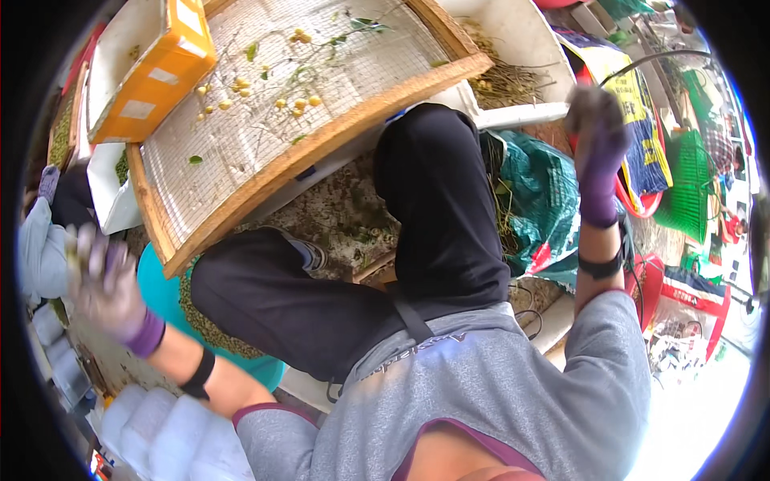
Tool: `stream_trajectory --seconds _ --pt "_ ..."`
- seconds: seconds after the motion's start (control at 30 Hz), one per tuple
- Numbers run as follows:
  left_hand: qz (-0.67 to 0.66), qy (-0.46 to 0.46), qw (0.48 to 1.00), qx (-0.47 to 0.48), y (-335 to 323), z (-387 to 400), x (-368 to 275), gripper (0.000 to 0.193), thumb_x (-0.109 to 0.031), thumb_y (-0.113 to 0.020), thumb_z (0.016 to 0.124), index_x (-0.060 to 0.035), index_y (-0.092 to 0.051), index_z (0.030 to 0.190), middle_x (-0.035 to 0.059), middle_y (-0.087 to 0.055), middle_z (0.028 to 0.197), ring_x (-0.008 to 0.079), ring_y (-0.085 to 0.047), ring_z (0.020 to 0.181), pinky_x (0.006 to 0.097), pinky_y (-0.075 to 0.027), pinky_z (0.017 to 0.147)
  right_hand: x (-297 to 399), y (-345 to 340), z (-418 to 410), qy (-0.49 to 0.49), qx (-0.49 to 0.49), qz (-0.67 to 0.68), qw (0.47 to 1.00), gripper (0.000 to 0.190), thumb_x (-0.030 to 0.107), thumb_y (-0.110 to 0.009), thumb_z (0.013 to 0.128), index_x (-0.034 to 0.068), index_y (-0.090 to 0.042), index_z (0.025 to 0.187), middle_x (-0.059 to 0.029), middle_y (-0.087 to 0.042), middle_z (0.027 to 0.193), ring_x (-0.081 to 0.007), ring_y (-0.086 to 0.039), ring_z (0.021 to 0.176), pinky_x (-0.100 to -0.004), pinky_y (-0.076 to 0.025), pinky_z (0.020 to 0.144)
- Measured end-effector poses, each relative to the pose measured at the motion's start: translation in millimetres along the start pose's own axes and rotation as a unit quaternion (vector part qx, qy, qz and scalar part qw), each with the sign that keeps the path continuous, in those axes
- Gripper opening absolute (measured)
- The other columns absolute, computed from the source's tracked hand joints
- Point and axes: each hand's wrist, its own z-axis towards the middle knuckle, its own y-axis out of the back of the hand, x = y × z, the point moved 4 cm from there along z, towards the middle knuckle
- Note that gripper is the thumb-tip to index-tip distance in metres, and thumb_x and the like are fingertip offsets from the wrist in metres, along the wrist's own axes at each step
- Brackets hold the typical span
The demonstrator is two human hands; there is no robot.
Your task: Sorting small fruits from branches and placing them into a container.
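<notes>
My left hand (107,287), in a grey-palmed glove with a purple cuff, is raised at the left with its fingers apart and nothing seen in it. My right hand (600,129), in a matching glove, is lifted at the upper right. It is blurred with curled fingers, and whether it holds anything is hidden. Before me a wire-mesh screen (240,162) in a wooden frame (337,135) slants above my knees. Loose yellow round fruits (299,107) and thin stems with green leaves (364,24) are scattered over the mesh.
An orange foam box (157,75) rests on the screen's left corner. Cut stems (505,81) fill a white foam box (541,36) behind. A turquoise basin (159,282) of small greenish pieces stands beside my left leg, a green woven sack (541,192) at my right. Another person's sleeve (42,252) shows left.
</notes>
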Motion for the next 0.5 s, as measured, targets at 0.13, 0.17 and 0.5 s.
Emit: stream_trajectory --seconds 0.13,0.17,0.5 --pt "0.021 -0.02 0.984 -0.175 83 -116 -41 0.023 -0.009 -0.048 0.088 -0.0001 -0.045 0.11 0.0076 -0.051 0.095 0.0102 -0.042 0.062 0.0213 -0.037 0.047 -103 9 -136 -0.057 0.165 -0.272 0.946 0.018 0.025 -0.058 0.084 0.008 -0.057 0.086 -0.0149 -0.059 0.078 -0.031 -0.059 0.07 -0.0391 -0.048 0.062" --pt "0.011 -0.017 0.975 -0.22 113 -151 -39 0.023 -0.009 -0.048 0.089 -0.0006 -0.045 0.11 0.0079 -0.051 0.095 0.0104 -0.044 0.064 0.0212 -0.038 0.048 -156 17 -171 -0.14 0.238 -0.372 0.886 0.025 0.032 -0.053 0.085 0.008 -0.056 0.088 -0.018 -0.06 0.083 -0.0359 -0.059 0.078 -0.0437 -0.047 0.066" --pt "0.196 -0.02 0.772 -0.605 225 -343 15 0.027 -0.022 -0.051 0.088 -0.0057 -0.054 0.109 0.0027 -0.059 0.093 0.0086 -0.053 0.075 0.0185 -0.041 0.057 -155 49 -157 -0.199 0.283 -0.35 0.87 0.034 0.022 -0.067 0.071 0.001 -0.058 0.097 -0.0138 -0.064 0.082 -0.0226 -0.062 0.073 -0.0316 -0.049 0.067"
